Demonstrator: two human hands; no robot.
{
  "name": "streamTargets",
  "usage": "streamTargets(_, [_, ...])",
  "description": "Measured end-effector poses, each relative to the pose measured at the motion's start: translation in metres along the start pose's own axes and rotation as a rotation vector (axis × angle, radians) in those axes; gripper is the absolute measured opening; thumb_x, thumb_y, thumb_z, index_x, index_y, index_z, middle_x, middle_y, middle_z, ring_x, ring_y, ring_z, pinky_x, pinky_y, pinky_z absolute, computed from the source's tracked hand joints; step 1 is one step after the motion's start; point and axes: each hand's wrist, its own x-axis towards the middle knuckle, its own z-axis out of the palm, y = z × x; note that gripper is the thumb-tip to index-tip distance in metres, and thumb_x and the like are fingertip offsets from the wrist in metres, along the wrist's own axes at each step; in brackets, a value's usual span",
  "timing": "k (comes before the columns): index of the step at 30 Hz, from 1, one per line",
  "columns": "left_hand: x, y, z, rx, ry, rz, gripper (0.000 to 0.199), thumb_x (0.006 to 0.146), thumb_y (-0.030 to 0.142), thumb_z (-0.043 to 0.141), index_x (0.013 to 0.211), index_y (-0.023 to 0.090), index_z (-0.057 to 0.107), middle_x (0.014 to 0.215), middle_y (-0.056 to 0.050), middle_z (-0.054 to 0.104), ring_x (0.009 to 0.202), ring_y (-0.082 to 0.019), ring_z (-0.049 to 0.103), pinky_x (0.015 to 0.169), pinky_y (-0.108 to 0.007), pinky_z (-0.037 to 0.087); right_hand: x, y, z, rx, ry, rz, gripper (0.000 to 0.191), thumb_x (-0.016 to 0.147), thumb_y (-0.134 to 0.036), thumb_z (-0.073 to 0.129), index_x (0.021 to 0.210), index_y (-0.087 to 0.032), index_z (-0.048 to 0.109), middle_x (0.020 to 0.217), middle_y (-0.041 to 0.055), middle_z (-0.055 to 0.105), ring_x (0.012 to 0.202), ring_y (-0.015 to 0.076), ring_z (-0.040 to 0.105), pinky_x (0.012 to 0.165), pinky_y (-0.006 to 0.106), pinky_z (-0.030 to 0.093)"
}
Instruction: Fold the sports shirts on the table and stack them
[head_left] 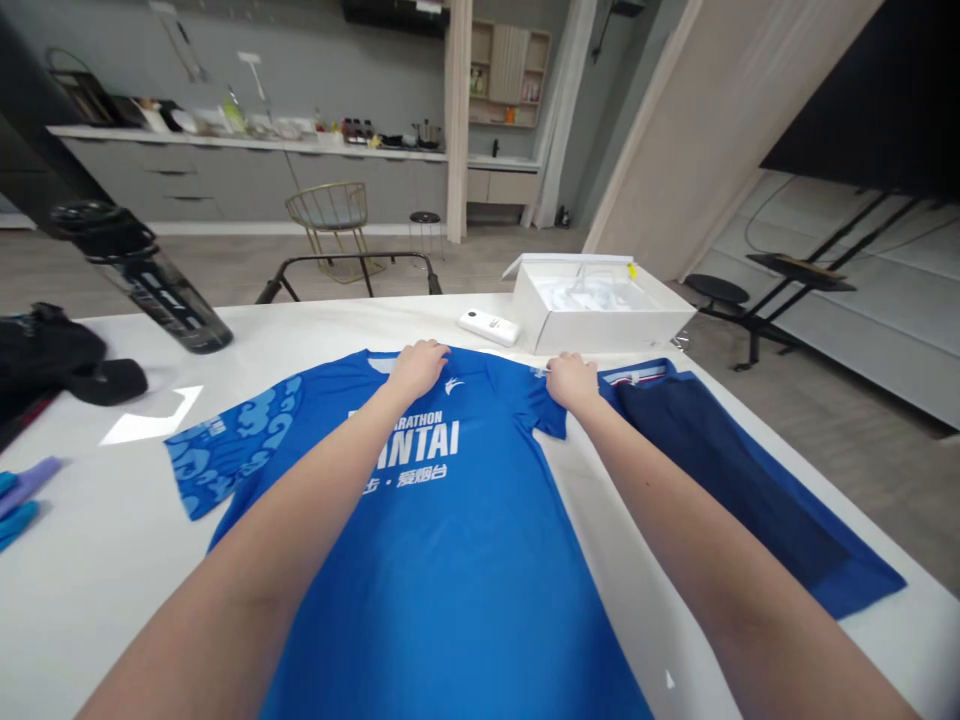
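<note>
A blue short-sleeved T-shirt [457, 560] with white lettering lies spread face up on the white table [97, 570]. Its left-side sleeve carries a lighter cloud pattern and fans outward. At the neckline, my left hand [420, 368] has its fingers curled on the collar fabric, partly hiding the neck opening. My right hand [572, 380] pinches the end of the other sleeve. My left forearm covers part of the lettering. Just right of my right hand is a folded dark-blue garment [742, 480], partly behind my right forearm.
Behind the shirt are a white remote-like device [489, 327] and an open white box [577, 330]. A dark bottle [161, 290] stands at the back left, near a black bag [49, 350]. Purple and teal items [26, 495] lie at the left edge.
</note>
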Motion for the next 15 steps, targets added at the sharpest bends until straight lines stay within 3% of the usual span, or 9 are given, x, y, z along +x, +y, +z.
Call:
streamTargets(3, [0.036,0.013,0.013,0.045,-0.042,0.02,0.033,0.1,0.024,0.044,0.125,0.022,0.066,0.12,-0.012,0.067,0.112,-0.028,0.061,0.091,-0.038,0.048,0.004,0.017,0.006,-0.029,-0.006,0.003,0.031,0.099,-0.023,0.045,0.112,-0.013,0.071,0.123,0.0209,0.064,0.116,0.0326,0.053,0.095,0.046,0.039])
streamTargets(7, [0.065,0.012,0.028,0.06,-0.092,0.04,0.033,0.099,0.023,0.043,0.122,0.022,0.066,0.118,-0.012,0.066,0.11,-0.028,0.062,0.088,-0.038,0.048,0.009,0.025,0.013,-0.015,0.0,-0.017,0.032,0.1,-0.023,0.042,0.112,-0.013,0.069,0.121,0.0216,0.065,0.113,0.0321,0.055,0.094,0.045,0.04])
streamTargets(12, [0.073,0.008,0.033,0.017,-0.097,0.072,0.027,0.1,0.024,0.041,0.108,0.022,0.067,0.109,-0.011,0.067,0.104,-0.026,0.062,0.087,-0.037,0.047,0.015,0.026,0.014,-0.007,-0.028,-0.081,0.034,0.1,-0.024,0.04,0.116,-0.009,0.066,0.123,0.0251,0.063,0.115,0.0337,0.055,0.095,0.047,0.041])
streamTargets(15, [0.068,0.009,0.027,-0.012,-0.047,0.055,0.027,0.101,0.025,0.039,0.108,0.022,0.065,0.11,-0.011,0.065,0.104,-0.027,0.061,0.087,-0.038,0.047,0.014,0.023,0.001,0.0,-0.058,-0.081,0.036,0.1,-0.025,0.039,0.12,-0.008,0.063,0.126,0.0263,0.061,0.117,0.0351,0.055,0.096,0.048,0.042])
